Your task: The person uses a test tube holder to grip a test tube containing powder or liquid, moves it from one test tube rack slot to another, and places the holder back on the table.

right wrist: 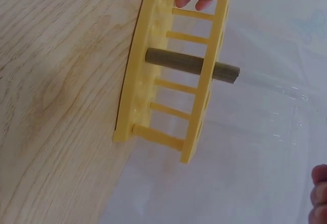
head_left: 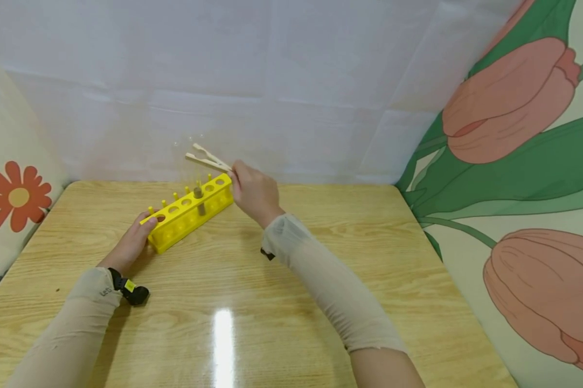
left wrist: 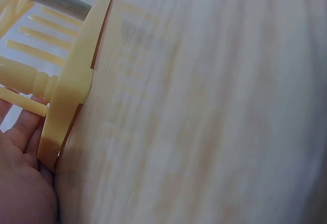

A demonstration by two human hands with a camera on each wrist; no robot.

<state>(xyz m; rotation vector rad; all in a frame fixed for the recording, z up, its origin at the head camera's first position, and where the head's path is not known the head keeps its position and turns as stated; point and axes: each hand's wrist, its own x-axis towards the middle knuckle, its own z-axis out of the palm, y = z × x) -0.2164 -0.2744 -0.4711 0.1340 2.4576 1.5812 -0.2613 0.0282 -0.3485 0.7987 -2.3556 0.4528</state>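
A yellow test tube rack (head_left: 180,235) stands slantwise near the table's back edge. My left hand (head_left: 130,245) holds its left end, the thumb over the top bar. In one hole sits a grey-brown cylinder (right wrist: 176,62), its rough end poking above the bar. Faint clear glass tubes (right wrist: 286,92) rise past the rack's top; how they are seated I cannot tell. My right hand (head_left: 256,191) grips a pale wooden test tube clamp (head_left: 209,161) above the rack's right end. The clamp's tips point left, spread apart, beside the tubes. Only right fingertips (right wrist: 320,196) appear in the right wrist view.
The wooden table (head_left: 282,323) reaches back to a white cloth (head_left: 320,108). Flower-patterned panels flank it, with large tulips (head_left: 509,102) on the right and a red flower (head_left: 17,195) on the left. Black wrist straps (head_left: 129,288) sit on the sleeves.
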